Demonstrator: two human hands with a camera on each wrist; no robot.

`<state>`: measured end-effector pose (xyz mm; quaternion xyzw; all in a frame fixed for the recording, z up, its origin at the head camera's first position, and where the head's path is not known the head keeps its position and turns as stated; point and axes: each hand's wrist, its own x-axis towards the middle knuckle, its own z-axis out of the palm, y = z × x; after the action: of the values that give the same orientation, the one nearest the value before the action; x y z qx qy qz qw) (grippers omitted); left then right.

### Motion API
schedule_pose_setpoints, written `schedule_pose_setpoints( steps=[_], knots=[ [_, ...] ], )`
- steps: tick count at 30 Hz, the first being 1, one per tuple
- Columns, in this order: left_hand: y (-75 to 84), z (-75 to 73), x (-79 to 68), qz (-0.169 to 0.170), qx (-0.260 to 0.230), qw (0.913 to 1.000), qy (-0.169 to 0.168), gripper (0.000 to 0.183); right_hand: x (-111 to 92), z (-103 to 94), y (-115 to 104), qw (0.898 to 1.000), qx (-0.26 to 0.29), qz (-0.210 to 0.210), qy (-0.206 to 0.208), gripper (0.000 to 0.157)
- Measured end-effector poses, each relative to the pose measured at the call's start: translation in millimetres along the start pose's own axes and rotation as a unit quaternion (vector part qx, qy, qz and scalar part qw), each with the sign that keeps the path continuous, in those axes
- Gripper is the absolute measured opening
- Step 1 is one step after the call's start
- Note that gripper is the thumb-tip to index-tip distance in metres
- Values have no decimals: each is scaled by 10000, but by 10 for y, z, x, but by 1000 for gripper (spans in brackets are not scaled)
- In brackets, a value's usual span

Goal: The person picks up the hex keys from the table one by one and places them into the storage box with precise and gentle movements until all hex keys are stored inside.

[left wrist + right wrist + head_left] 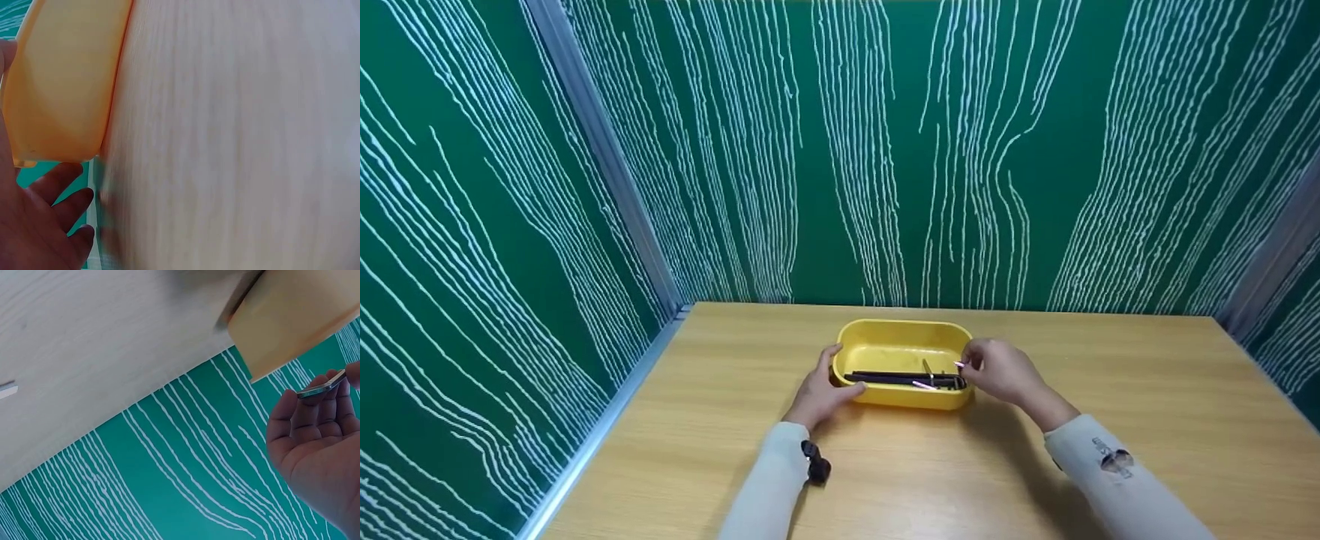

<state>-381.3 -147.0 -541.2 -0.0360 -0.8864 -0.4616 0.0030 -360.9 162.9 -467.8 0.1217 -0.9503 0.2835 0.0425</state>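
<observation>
A yellow plastic tub stands on the table. Several long dark rods lie along its near side, with small shiny pieces at their right end. My left hand grips the tub's left end, thumb at the front rim and fingers around the end wall; the left wrist view shows those fingers beside the tub's wall. Over the right rim, my right hand pinches a short, slightly bent shiny metal piece between thumb and fingertips. What kind of piece it is, I cannot tell.
The wooden table lies under the tub and both forearms. Green panels with white wavy lines rise behind the far edge and along the sides. A grey metal post stands at the back left corner.
</observation>
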Motion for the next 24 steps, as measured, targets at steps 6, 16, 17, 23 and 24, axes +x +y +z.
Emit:
schedule_pose_setpoints(
  steps=[6,16,17,23,24],
  knots=[
    [0,4,-8,-1,4,10000,-19,87,15,84,-25,10000,37,-5,-24,7],
    [24,-18,0,183,112,9998,-18,89,106,121,-63,9992,-342,-183,-5,8],
    [25,-17,-1,188,107,9998,-23,89,113,128,-69,9992,-353,-174,-3,8],
    [16,-16,-5,171,101,9998,23,89,133,213,-133,9994,-265,-237,-33,7],
    [14,-16,-3,167,101,9998,33,89,135,229,-142,9993,-250,-278,-32,7]
  ],
)
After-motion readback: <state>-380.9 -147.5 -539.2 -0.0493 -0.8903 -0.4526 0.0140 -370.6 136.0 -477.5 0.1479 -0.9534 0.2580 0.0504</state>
